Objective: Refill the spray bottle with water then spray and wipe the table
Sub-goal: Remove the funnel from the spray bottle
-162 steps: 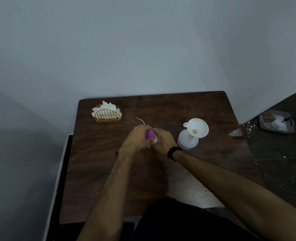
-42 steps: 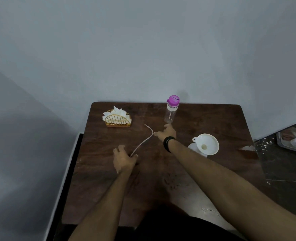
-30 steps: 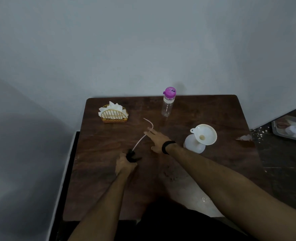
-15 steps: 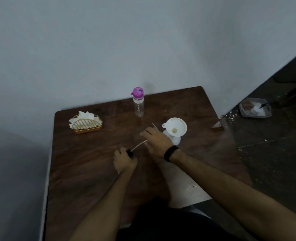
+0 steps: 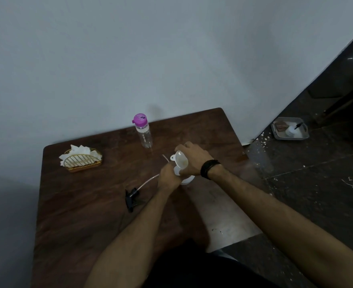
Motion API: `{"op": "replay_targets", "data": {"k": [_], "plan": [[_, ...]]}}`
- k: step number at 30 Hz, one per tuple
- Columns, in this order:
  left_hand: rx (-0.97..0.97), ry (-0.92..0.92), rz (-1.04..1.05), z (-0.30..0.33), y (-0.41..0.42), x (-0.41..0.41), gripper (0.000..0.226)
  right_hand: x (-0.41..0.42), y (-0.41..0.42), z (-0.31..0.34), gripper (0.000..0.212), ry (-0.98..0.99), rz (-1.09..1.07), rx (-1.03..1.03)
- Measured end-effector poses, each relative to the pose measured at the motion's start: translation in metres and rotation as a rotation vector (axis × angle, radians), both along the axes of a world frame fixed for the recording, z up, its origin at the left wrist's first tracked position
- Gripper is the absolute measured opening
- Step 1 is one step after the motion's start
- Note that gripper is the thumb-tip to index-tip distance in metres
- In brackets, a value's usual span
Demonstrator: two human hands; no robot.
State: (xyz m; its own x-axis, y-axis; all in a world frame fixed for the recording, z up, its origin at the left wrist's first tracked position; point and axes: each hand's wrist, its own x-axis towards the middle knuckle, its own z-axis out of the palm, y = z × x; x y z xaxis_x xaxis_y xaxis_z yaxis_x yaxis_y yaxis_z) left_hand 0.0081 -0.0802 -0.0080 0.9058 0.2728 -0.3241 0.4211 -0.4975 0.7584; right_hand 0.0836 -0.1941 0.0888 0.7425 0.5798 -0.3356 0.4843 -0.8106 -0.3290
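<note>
A white funnel (image 5: 180,161) sits in a white spray bottle (image 5: 187,180) right of the middle of the dark wooden table (image 5: 78,215). My right hand (image 5: 194,159) grips the funnel's bowl from above. My left hand (image 5: 168,177) is closed around the bottle's neck just under the funnel. The black spray head (image 5: 131,199) lies loose on the table to the left, its thin tube (image 5: 148,180) running toward my left hand. A clear water bottle with a purple cap (image 5: 143,132) stands upright at the back edge.
A gold wire holder with white napkins (image 5: 81,161) stands at the back left. The wall runs close behind the table. On the dark floor to the right lies a metal tray (image 5: 289,132). A pale worn patch (image 5: 223,215) marks the table's front right.
My left hand has let go of the spray head, which now lies on the table, and moved right to the white bottle. My right hand has closed on the funnel.
</note>
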Motion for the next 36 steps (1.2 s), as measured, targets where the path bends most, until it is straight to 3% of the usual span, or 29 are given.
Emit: {"op": "replay_targets", "data": {"k": [5,9,11,18,23,28,31,36], "plan": [[-0.022,-0.018,0.06,-0.004,-0.004,0.004,0.046,0.028,-0.01,0.032,0.071,0.107,-0.096,0.214],[-0.051,-0.07,0.017,-0.002,-0.003,0.003,0.047,0.056,-0.03,0.06,0.036,0.517,-0.578,0.785],[-0.052,-0.074,0.002,-0.002,-0.002,0.002,0.048,0.069,-0.035,0.046,0.038,0.829,-0.826,1.013],[0.008,-0.076,-0.055,-0.005,0.006,0.007,0.037,0.073,-0.052,-0.016,0.034,1.223,-1.28,1.3],[-0.012,-0.053,-0.044,-0.009,0.004,0.01,0.046,0.082,-0.047,-0.057,0.052,1.286,-1.321,1.26],[-0.037,-0.022,-0.007,-0.01,0.0,0.013,0.06,0.101,-0.038,-0.076,0.052,1.189,-1.211,1.183],[-0.055,-0.023,-0.01,-0.007,0.004,0.018,0.065,0.114,-0.033,-0.085,0.039,1.098,-1.157,1.107],[-0.049,-0.04,-0.049,-0.006,0.007,0.029,0.04,0.13,-0.025,-0.099,0.029,0.964,-1.031,0.918]]}}
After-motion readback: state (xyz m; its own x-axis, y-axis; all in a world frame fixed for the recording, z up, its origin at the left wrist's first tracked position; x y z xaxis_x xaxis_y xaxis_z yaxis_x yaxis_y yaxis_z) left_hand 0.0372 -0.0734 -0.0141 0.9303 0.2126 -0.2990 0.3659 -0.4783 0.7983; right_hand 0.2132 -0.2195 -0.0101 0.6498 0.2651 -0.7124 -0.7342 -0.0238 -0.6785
